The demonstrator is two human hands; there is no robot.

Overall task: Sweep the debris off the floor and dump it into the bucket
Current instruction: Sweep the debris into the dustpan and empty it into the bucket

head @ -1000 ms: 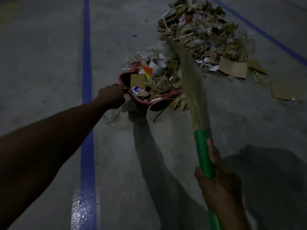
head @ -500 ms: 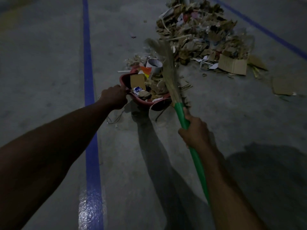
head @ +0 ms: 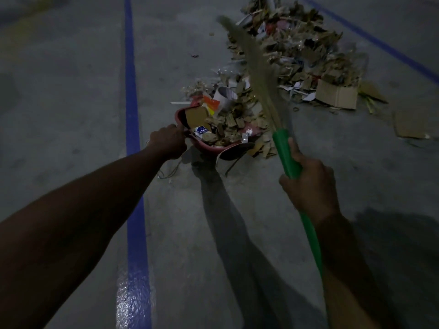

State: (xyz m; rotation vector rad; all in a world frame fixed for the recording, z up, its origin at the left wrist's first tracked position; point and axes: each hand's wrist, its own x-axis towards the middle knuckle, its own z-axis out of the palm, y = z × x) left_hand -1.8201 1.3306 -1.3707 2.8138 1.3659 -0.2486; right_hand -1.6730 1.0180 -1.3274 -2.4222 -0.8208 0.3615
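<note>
A: Left hand?
B: Left hand [head: 167, 144] is curled tight on the near-left rim of the red pan [head: 206, 148], arm stretched out. The knuckles hide the part it grips.

A: Right hand?
B: Right hand [head: 308, 188] is wrapped round the green broom handle [head: 286, 155], thumb lying along it. It sits right of the pan and nearer the camera. The handle's far end is just beside the pan's right edge.

A: Bristles?
B: Straw bristles [head: 251, 60] slant up and left from the handle, past the pan's far side. They are motion-blurred, so I cannot tell whether they touch the floor.

A: Debris?
B: The pan is heaped with cardboard scraps, a blue-and-white wrapper [head: 202, 131] and an orange piece [head: 210, 105]. A white cup [head: 224, 96] lies at the pan's far rim. The main debris pile [head: 297, 51] is on the floor beyond the pan, to its right. A cardboard box [head: 337, 96] is right of the pan, and a flat cardboard sheet [head: 413, 125] lies farther right still.

A: Floor?
B: Grey concrete floor [head: 71, 91], with a blue line [head: 131, 115] running left of the pan.
</note>
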